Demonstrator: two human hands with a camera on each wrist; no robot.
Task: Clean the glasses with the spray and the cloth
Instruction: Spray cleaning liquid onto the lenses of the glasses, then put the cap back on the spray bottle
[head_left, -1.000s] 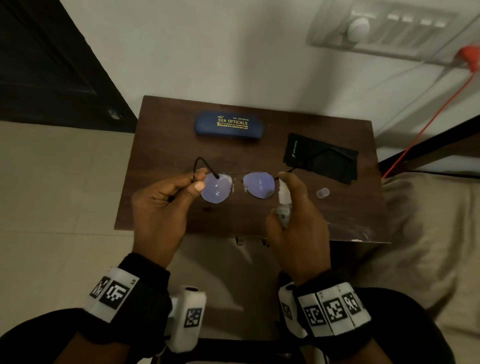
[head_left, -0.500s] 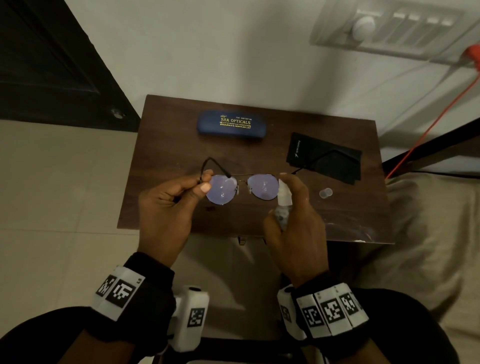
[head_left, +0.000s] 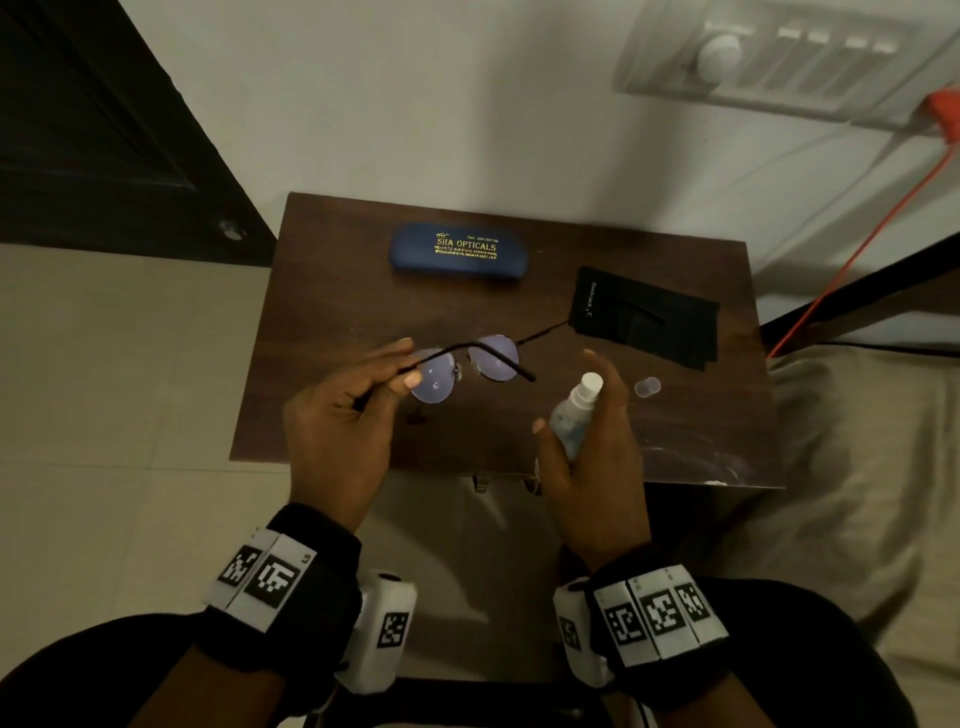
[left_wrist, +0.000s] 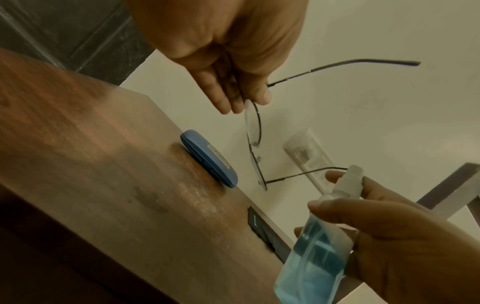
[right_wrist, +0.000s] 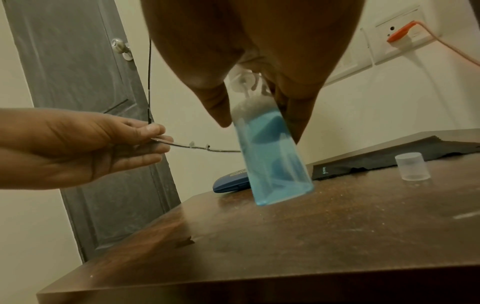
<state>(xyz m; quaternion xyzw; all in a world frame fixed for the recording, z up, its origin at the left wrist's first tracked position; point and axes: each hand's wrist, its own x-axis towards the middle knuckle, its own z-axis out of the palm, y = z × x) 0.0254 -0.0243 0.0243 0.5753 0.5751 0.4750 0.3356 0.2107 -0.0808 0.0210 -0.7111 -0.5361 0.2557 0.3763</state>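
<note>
- Our right hand (head_left: 587, 457) grips the spray bottle (head_left: 574, 415), now drawn right of the glasses (head_left: 467, 361); nozzle tilted toward upper right of the frame.
- Our left hand (head_left: 337, 415) pinches the glasses mid-frame, now turned: temples toward us, lenses facing away, long axis left-right.
- The cloth (head_left: 644, 317) lies upper right on the table (head_left: 322, 312).

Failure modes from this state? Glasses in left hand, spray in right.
1. The left hand pinches the glasses only at one lens edge, above the table. A slip could drop them, and the fingertips may smudge that lens.
2. The spray in the right hand stands off to the side of the lenses; mist may miss and wet the table.
3. The cap sits loose beside the cloth; reaching for the cloth could knock it off.
</note>
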